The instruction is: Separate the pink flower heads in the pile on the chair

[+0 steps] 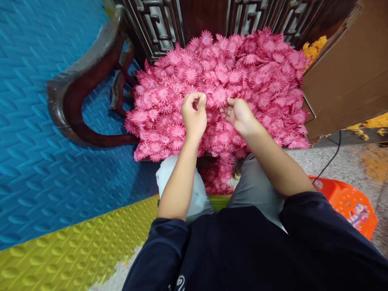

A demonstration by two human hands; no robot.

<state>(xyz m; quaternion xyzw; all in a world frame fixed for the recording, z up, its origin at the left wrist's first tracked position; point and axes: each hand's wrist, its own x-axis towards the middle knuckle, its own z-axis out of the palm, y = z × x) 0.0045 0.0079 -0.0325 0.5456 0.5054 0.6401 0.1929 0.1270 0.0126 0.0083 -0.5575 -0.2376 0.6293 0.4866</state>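
Observation:
A thick heap of pink artificial flowers (pixel 251 76) covers the seat in front of me. Over its middle, my left hand (pixel 195 113) is closed in a pinch, thumb tip against a fingertip; whatever it grips is too small to make out. To its right, my right hand (pixel 239 114) hovers above the flowers with its thumb and fingers near one pink flower (pixel 220 97). That flower lies between the two hands; contact with either is unclear. The right fingers are partly bent and slightly apart, with nothing visible in them.
A dark curved wooden armrest (pixel 72 89) borders the heap on the left. At the right stands a brown cardboard box (pixel 348 68) beside orange flowers (pixel 315 50). An orange plastic stool (pixel 348 202) and a black cable (pixel 333 155) are lower right. Blue matting (pixel 36 141) spreads left.

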